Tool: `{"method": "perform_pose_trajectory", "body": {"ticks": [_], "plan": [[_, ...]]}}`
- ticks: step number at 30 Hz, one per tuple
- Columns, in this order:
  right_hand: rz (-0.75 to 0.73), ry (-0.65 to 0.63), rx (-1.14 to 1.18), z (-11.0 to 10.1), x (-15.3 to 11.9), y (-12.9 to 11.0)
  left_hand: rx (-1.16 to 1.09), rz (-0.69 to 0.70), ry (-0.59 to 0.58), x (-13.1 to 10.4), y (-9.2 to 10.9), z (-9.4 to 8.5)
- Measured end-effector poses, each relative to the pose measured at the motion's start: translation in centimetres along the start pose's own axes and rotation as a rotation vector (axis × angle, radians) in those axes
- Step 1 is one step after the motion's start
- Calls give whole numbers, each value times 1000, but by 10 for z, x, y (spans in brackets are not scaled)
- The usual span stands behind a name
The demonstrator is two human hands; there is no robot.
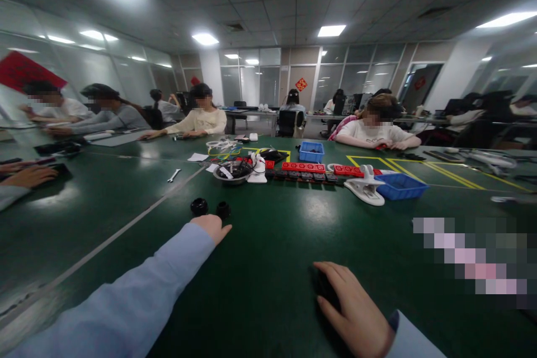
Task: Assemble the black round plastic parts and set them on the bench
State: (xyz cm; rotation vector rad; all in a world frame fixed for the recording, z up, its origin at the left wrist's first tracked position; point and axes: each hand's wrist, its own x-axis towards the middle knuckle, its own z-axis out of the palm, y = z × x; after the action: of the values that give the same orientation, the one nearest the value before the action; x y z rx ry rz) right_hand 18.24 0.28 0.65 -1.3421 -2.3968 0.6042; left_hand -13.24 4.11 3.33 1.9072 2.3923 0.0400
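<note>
- While the left hand point(213, 227) reaches to the near side of two small black parts, the left black part point(198, 207) and the right black part point(224, 211) sit beside each other on the green counter point(268, 268), apart rather than joined.
- Its fingers are mostly hidden behind the back of the hand, with the thumb pointing outward; whether it grips or touches either part, I cannot tell.
- Lower down and to the right, the right hand point(352, 307) rests at the counter, loosely curved, thumb and fingers apart, with nothing visible in its grasp.
- As far as this view shows, no assembly is finished: both parts stand separately, and neither is lifted. I judge the work to be at an early point or a pause, though one view cannot settle which.
- Beyond the parts, the wrench point(174, 175) lies untouched, well apart from both hands.
- Farther back, the metal bowl point(230, 182) of dark cables, the red power strips point(302, 167), the white clamp point(366, 187) and the near blue bin point(403, 191) are also out of contact with either hand.
</note>
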Motion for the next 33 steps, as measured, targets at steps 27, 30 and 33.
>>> {"method": "perform_pose_trajectory", "body": {"ticks": [27, 30, 33], "plan": [[74, 400, 249, -3, -1, -3, -426, 931, 162, -53, 152, 42], [58, 381, 254, -3, -1, -3, -439, 954, 118, -51, 165, 40], [71, 396, 261, -4, -1, -4, -473, 946, 97, -49, 168, 41]]}}
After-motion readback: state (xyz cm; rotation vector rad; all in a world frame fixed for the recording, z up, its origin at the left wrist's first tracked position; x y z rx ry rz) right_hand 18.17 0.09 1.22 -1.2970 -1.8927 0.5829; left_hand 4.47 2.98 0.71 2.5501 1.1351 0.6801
